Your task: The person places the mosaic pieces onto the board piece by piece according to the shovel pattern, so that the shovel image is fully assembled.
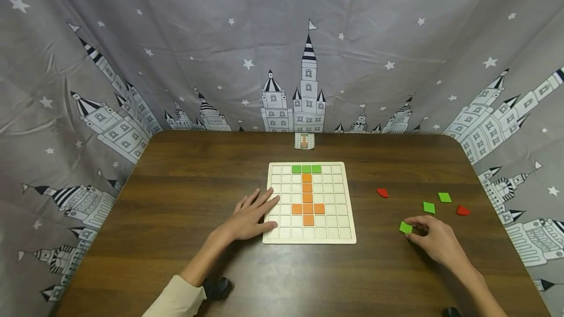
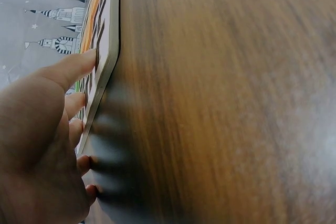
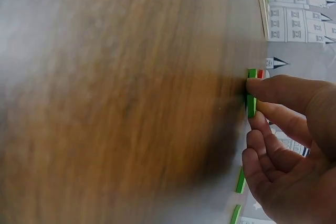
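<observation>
A cream grid board lies on the table with green square tiles in its top row and orange square tiles below them in a cross-like shape. My left hand rests with spread fingers on the board's left edge; the left wrist view shows the thumb on the board's rim. Over to the right, my right hand pinches a green square tile between thumb and fingers. That tile also shows edge-on in the right wrist view, at or just above the tabletop.
Two loose green tiles and two red quarter-round pieces lie right of the board. A small pattern card sits at the table's back edge. Behind hangs a grey curtain with castles and stars.
</observation>
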The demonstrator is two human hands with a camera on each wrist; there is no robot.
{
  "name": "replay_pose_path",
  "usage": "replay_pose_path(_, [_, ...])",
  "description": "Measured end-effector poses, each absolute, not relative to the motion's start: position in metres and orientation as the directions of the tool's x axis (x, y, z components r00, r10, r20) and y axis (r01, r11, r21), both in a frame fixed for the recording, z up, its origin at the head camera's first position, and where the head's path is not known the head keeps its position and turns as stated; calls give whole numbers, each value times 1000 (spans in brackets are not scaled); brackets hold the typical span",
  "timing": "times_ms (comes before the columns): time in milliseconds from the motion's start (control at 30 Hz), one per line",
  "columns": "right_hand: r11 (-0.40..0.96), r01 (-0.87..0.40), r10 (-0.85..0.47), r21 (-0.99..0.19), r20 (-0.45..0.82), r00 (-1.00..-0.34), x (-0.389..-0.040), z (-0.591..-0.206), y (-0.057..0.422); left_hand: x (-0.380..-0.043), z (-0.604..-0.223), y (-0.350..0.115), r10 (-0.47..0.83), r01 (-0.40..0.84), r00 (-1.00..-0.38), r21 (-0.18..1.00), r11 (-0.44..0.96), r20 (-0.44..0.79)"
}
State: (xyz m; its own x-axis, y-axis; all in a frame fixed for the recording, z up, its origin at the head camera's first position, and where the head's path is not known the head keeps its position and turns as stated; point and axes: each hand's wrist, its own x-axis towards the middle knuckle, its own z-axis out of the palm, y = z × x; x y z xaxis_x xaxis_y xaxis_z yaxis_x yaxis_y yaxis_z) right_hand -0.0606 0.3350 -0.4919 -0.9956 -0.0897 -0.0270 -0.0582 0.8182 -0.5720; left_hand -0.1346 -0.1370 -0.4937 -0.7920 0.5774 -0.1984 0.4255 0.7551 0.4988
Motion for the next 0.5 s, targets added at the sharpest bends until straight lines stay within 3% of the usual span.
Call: replay_pose_path(500, [777,-161,-151,-609,67,-986,-74,-484,287,-135,-494,-138,573,419,-794,499,758,-203])
